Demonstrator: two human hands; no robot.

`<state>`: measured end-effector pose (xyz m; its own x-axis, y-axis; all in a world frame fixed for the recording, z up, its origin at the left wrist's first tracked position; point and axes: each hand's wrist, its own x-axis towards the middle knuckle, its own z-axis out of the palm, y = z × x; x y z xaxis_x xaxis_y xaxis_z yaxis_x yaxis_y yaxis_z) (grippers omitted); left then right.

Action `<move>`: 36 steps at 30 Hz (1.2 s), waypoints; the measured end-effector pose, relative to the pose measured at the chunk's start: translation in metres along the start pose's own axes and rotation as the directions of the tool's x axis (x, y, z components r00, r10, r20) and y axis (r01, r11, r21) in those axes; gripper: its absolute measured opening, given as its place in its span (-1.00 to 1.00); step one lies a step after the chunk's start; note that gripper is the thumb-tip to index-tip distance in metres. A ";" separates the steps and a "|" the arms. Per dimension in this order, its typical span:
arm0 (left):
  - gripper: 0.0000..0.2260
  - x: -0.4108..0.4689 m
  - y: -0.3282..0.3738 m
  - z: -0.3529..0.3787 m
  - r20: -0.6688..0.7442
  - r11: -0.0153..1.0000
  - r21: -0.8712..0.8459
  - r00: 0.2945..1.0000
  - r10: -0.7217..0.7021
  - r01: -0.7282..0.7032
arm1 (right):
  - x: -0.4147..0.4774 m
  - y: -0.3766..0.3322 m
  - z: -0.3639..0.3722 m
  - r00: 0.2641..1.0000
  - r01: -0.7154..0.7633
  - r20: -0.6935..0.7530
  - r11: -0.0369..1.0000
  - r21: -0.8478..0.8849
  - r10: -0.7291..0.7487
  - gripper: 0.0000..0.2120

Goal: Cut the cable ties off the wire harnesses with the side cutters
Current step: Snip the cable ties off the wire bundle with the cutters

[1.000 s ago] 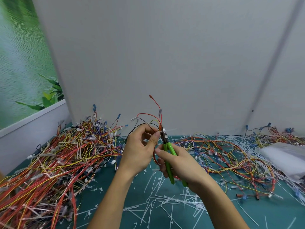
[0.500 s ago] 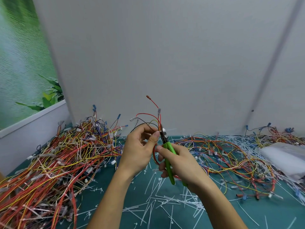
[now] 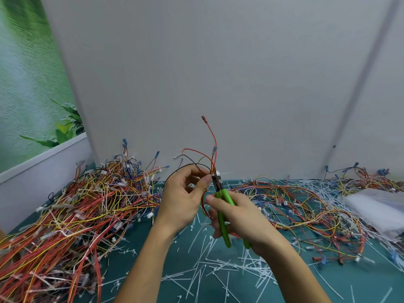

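Note:
My left hand (image 3: 185, 197) pinches a small wire harness (image 3: 204, 157) of red, black and yellow wires, held up above the green table (image 3: 140, 267). One red wire sticks straight up. My right hand (image 3: 238, 217) grips the green-handled side cutters (image 3: 223, 206). Their dark jaws sit against the harness just right of my left thumb, at a white cable tie (image 3: 219, 173) whose tail points right.
A big heap of tied harnesses (image 3: 72, 211) fills the left of the table. Loose harnesses (image 3: 306, 206) spread on the right beside a white plastic bag (image 3: 378, 206). Cut white cable ties (image 3: 209, 267) litter the table. A grey wall stands close behind.
Both hands have barely shifted. The upright red wire now stands a little straighter, and the cutter jaws stay at the same spot on the harness.

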<state>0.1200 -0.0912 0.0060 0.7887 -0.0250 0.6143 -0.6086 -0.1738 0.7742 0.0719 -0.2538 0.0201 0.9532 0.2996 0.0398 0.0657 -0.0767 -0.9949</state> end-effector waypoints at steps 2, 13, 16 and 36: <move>-0.94 0.000 -0.001 -0.002 -0.005 1.000 0.012 1.000 -0.003 0.003 | 0.000 0.001 0.000 1.000 -0.005 -0.001 1.000 0.005 0.005 -0.77; -0.90 -0.001 0.002 -0.001 0.002 0.999 0.024 1.000 -0.022 0.022 | 0.000 0.003 0.001 1.000 0.013 0.012 1.000 -0.005 -0.013 -0.75; -0.90 -0.001 0.004 -0.003 0.005 0.999 0.018 1.000 -0.026 0.026 | 0.001 0.005 -0.001 1.000 0.012 -0.007 1.000 -0.003 -0.012 -0.75; -0.93 -0.004 0.014 0.009 0.017 0.986 -0.092 0.990 -0.138 0.139 | 0.002 0.006 0.003 0.995 0.010 -0.095 0.992 -0.129 -0.022 -0.65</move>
<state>0.1088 -0.1023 0.0129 0.8663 -0.0178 0.4993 -0.4989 -0.0840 0.8626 0.0736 -0.2503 0.0137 0.9752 0.2098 0.0706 0.1127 -0.1962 -0.9741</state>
